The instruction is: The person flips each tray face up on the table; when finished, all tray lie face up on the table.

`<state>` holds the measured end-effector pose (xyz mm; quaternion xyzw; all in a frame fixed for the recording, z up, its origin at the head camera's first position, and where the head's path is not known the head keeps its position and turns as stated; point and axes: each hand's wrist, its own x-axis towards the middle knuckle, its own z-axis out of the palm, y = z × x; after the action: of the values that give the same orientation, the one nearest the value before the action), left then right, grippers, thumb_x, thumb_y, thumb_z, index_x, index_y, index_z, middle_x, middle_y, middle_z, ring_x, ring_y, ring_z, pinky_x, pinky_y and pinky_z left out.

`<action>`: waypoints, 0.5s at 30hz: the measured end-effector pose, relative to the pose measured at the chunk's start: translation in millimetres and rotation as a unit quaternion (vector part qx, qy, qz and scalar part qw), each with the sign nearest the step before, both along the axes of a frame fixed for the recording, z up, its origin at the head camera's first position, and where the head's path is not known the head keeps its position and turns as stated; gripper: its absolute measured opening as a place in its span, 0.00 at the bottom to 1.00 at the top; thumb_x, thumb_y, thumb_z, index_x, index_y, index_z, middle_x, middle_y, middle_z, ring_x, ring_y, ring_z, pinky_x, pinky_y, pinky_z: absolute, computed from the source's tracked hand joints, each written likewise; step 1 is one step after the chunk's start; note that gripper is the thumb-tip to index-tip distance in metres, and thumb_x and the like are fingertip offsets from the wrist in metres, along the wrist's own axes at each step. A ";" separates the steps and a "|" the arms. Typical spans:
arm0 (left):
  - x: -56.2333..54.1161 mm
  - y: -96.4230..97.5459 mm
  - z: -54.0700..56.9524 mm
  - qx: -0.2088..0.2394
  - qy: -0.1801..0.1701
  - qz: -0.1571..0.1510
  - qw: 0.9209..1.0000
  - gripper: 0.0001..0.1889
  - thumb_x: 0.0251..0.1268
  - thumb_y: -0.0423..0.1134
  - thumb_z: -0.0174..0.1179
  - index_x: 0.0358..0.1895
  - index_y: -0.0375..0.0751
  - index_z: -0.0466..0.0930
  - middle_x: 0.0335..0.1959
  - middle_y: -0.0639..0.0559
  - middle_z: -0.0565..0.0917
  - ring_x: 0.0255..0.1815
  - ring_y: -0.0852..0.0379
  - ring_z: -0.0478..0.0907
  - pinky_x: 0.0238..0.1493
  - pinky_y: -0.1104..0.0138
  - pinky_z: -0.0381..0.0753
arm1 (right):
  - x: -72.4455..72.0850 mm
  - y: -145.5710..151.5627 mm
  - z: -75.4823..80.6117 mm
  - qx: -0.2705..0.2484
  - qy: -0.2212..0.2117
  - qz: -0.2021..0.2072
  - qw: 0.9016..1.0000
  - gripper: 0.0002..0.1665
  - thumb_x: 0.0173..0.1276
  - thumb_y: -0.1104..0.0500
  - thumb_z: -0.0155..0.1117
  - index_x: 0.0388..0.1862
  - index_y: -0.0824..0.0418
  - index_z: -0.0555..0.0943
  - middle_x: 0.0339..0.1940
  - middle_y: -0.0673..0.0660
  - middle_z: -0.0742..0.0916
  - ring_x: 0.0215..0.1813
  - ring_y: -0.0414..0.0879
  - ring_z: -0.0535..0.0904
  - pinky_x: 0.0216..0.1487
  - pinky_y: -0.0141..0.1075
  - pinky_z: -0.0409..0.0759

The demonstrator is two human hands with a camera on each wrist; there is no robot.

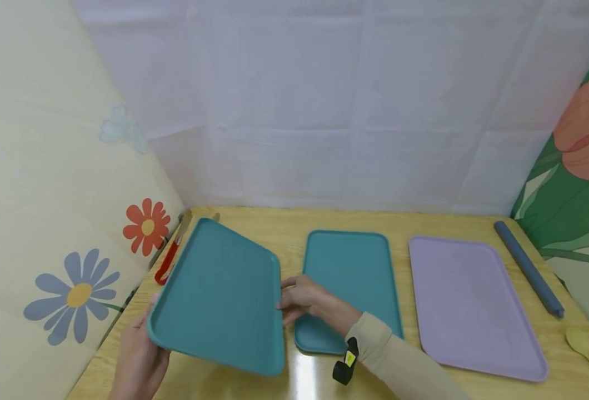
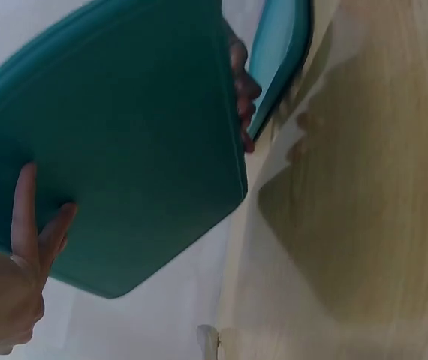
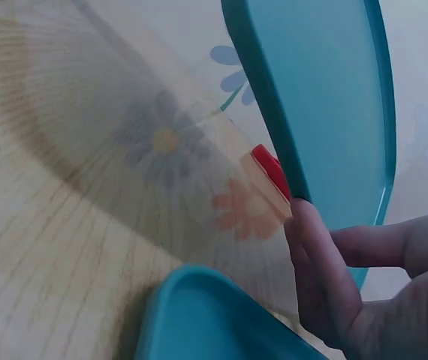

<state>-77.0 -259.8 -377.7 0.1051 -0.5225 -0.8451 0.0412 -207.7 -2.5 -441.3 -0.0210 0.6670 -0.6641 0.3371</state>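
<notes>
A teal tray (image 1: 219, 300) is held tilted above the left part of the table, its inner face toward the head camera. My left hand (image 1: 139, 355) grips its lower left edge; in the left wrist view, fingers (image 2: 25, 217) lie against the dark underside. On the opposite edge my right hand (image 1: 302, 297) pinches the rim, thumb on one side and fingers on the other, as the right wrist view shows. Below the right forearm, a second, smaller teal tray (image 1: 349, 261) lies flat on the table, partly covered by that hand and wrist.
A lilac tray (image 1: 474, 305) lies to the right, then a blue-grey rod (image 1: 529, 269) and a pale yellow spoon (image 1: 578, 341). Behind the held tray, a red-handled tool (image 1: 168, 264) lies at the table's left edge. Cloth hangings (image 1: 294, 111) enclose the wooden table (image 1: 254, 219).
</notes>
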 end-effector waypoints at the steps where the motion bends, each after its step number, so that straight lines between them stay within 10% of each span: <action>1: -3.2 -4.3 1.4 -0.006 0.002 -0.014 1.000 0.16 0.74 0.49 0.48 0.44 0.53 0.87 0.44 0.61 0.85 0.43 0.65 0.82 0.42 0.70 0.82 | 0.0 1.6 1.0 0.007 0.007 0.004 1.000 0.35 0.55 0.79 0.62 0.64 0.72 0.68 0.30 0.65 0.85 0.29 0.55 0.86 0.28 0.44 0.85; 15: -52.7 -55.9 5.5 -0.159 -0.056 -0.172 0.970 0.14 0.74 0.38 0.52 0.51 0.65 0.82 0.47 0.61 0.85 0.45 0.59 0.83 0.40 0.62 0.84 | -6.9 19.7 10.8 0.052 0.046 0.015 0.997 0.37 0.57 0.78 0.62 0.67 0.69 0.67 0.36 0.65 0.83 0.32 0.52 0.84 0.29 0.42 0.85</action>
<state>-129.7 -315.7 -372.2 0.0532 -0.6620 -0.7382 -0.1185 -214.6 17.2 -430.5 -0.0445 0.7149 -0.6218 0.3166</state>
